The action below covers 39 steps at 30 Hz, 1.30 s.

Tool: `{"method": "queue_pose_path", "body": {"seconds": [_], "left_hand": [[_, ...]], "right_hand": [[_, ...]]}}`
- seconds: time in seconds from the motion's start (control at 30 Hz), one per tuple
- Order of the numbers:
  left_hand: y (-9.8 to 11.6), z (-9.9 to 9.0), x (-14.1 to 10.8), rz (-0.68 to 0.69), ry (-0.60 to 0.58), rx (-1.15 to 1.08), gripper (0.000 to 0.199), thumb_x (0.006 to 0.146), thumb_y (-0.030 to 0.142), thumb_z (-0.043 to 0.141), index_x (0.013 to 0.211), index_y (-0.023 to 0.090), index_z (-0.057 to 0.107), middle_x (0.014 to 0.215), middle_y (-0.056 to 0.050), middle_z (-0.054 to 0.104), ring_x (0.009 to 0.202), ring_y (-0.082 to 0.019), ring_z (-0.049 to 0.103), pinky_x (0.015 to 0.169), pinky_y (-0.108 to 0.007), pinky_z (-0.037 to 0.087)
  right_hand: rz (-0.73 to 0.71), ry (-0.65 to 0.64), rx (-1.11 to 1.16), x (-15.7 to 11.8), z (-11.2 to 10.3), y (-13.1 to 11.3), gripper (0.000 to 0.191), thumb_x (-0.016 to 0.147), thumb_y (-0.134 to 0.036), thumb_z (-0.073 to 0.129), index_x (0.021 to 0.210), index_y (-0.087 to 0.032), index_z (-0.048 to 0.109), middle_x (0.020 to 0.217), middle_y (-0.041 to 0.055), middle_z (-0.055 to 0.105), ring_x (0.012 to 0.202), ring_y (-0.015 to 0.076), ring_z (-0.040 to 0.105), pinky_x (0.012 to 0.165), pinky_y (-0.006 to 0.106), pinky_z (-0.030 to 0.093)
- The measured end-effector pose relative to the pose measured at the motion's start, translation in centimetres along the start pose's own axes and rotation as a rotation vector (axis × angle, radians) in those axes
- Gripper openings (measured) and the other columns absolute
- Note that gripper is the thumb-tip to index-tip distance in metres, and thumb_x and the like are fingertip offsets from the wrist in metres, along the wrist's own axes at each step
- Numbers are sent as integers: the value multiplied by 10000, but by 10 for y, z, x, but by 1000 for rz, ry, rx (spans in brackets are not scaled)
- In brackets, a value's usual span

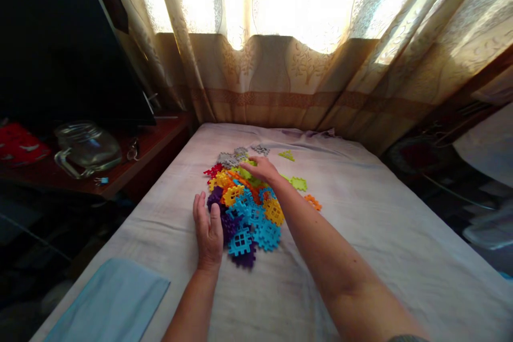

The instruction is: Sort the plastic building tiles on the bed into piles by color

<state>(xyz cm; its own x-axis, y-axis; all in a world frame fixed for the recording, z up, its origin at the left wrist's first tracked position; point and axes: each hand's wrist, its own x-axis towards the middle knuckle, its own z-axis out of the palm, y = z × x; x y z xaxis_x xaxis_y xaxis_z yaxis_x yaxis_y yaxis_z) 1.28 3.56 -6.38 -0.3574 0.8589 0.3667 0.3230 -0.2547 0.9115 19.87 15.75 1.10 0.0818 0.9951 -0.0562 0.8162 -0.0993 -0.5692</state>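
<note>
Colourful notched plastic pieces [245, 204], piled centre on a pale sheet [368, 219] | left hand [208, 232] at pile's 8 o'clock, fingers open beside purple pieces [230, 226] | right hand [261, 169] at 1 o'clock, fingers over lime pieces [251, 178], cannot tell if gripping

Daylight glows through patterned beige curtains [304, 64] behind a sheet-covered bed [360, 214].

Sheet-covered surface [380, 235]: pale pinkish-white, wrinkled
Centre-left: heaped multicoloured toothed plastic pieces [245, 208]
Right of heap: orange toothed piece [313, 202]
Toward far edge: lime-green triangular piece [287, 155]
Left edge, near end: flat light-blue cloth-like sheet [112, 299]
</note>
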Motion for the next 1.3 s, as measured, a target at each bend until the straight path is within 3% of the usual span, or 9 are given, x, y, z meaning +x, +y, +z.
{"method": "queue_pose_path", "body": {"seconds": [0.13,0.3,0.5,0.6,0.67,0.77,1.03,1.2,1.3], "left_hand": [[2,-1,4,-82,-28,-71,613,956,568,401,1418,169,454,1531,-153,404,1457,-261,326,1225,-417,221],[0,-7,12,-116,-3,-145,645,956,579,387,1453,169,407,1561,-150,369,1459,-252,323,1214,-390,234],[-6,-22,28,-94,74,-55,652,927,585,433,1428,166,445,1559,-161,367,1470,-260,304,1219,-386,210],[-9,-27,35,-100,57,64,656,895,579,487,1399,160,481,1561,-186,345,1477,-285,283,1217,-417,208],[-13,-28,37,-121,42,143,665,866,574,534,1391,167,493,1578,-196,302,1486,-305,259,1210,-445,221],[-19,-27,38,-98,28,239,657,838,551,585,1385,196,504,1594,-183,267,1482,-325,266,1189,-470,262],[-23,-24,34,90,-83,569,577,817,452,595,1295,130,596,1420,-251,512,1384,-427,391,1126,-645,259],[-17,-22,32,71,-104,646,583,890,472,489,1332,100,569,1445,-277,482,1375,-410,415,1114,-631,283],[-15,-22,30,27,-155,716,644,892,505,483,1392,100,513,1454,-269,481,1399,-415,384,1135,-645,225]], "right_hand": [[-106,-167,-40,-34,-1,-31,618,795,-586,653,1330,-278,624,1235,44,699,1100,233,660,936,306,491],[-279,-197,-141,-90,6,-56,491,824,-601,611,1197,-298,714,1138,54,733,1081,259,659,898,337,496],[-603,-173,-113,-129,-9,-11,464,775,-460,727,1210,-301,702,1293,58,657,1195,248,585,1020,392,432],[-380,44,-99,-124,-22,43,395,883,-405,609,1254,-285,670,1316,70,642,1220,236,569,1066,410,402],[-26,227,-200,-116,-25,76,435,898,-403,575,1304,-258,632,1340,111,616,1258,274,534,1066,456,394],[318,268,-299,-102,-16,98,543,929,-493,493,1399,-224,536,1391,162,552,1295,322,494,1052,527,378],[19,171,-78,-74,39,33,616,895,-491,568,1420,-174,510,1449,171,502,1357,292,451,1132,422,333],[-167,189,178,-67,29,26,565,859,-476,611,1356,-210,577,1447,134,518,1361,271,453,1109,420,385],[-63,147,306,-74,15,38,618,864,-477,588,1424,-230,499,1418,119,554,1241,255,568,1010,404,479]]}}
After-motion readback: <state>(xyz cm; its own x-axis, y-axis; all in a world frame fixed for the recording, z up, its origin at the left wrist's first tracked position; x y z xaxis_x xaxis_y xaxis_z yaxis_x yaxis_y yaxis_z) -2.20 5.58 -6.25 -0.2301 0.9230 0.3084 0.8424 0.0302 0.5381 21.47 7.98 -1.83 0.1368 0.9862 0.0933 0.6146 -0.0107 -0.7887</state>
